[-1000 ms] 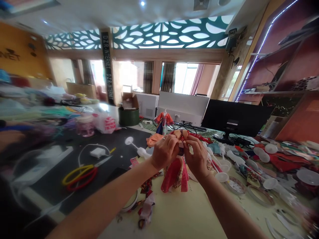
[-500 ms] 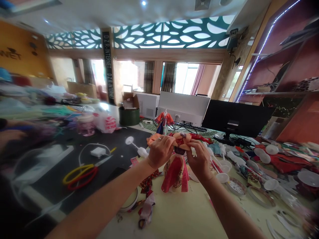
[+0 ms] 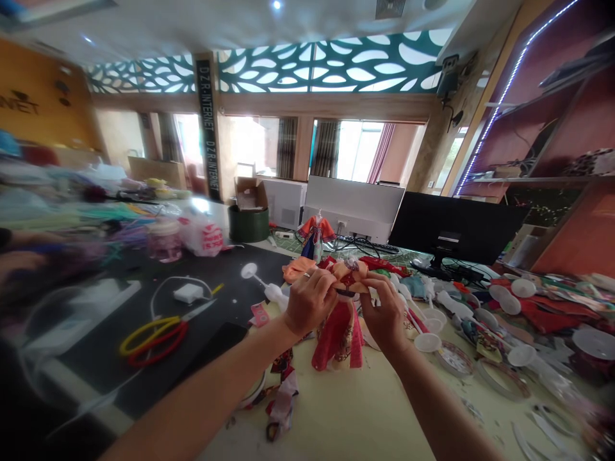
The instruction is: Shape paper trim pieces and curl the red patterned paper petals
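still, both hands [image 3: 346, 301] pinch a doll's red dress [image 3: 340, 333] at the waist.

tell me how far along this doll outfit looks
Done: the red skirt already hangs in place on the doll, and a dressed doll stands farther back. In hand: the left hand and right hand pinch the orange-and-red bodice at the doll's chest. Left: loose red fabric pieces and white plastic doll stands still lie unused to the right.
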A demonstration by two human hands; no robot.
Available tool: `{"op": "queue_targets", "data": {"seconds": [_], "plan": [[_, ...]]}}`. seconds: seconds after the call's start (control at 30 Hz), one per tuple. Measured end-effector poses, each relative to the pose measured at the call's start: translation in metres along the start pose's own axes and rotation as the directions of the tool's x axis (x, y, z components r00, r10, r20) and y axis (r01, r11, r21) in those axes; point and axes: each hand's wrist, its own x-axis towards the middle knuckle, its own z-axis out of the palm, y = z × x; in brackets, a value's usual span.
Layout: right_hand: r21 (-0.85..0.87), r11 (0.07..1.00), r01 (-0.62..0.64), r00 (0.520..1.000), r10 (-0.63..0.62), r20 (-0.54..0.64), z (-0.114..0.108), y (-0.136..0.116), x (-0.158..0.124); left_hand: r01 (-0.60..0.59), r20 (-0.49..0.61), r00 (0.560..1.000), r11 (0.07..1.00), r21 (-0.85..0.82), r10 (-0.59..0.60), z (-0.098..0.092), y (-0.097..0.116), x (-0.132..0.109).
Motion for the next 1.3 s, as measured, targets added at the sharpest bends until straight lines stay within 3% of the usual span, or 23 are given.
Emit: {"op": "queue_targets", "data": {"seconds": [0.2,0.37,0.6,0.73,1.3], "plan": [[0.031,0.996,-0.089,0.995,0.090,-0.039,0.001,-0.001,-0.004,0.007,0.040,0.999,1.000,-0.017,-0.006,0.003,0.000,-0.005],[0.038,0.990,-0.135,0.991,0.135,0.005,0.001,-0.003,-0.010,0.053,0.073,0.996,0.997,-0.048,-0.050,0.002,0.003,-0.008],[0.022,0.988,-0.156,0.987,0.155,0.035,0.001,-0.006,-0.017,0.294,0.062,0.955,0.952,-0.086,-0.290,0.006,0.004,-0.015],[0.009,0.988,-0.156,0.987,0.155,0.037,0.001,-0.005,-0.019,0.376,0.102,0.925,0.919,-0.121,-0.365,0.011,0.003,-0.012],[-0.038,0.994,-0.098,0.992,0.100,0.071,-0.003,-0.007,-0.020,0.454,0.356,0.852,0.880,-0.139,-0.383,0.005,0.007,-0.024]]}}
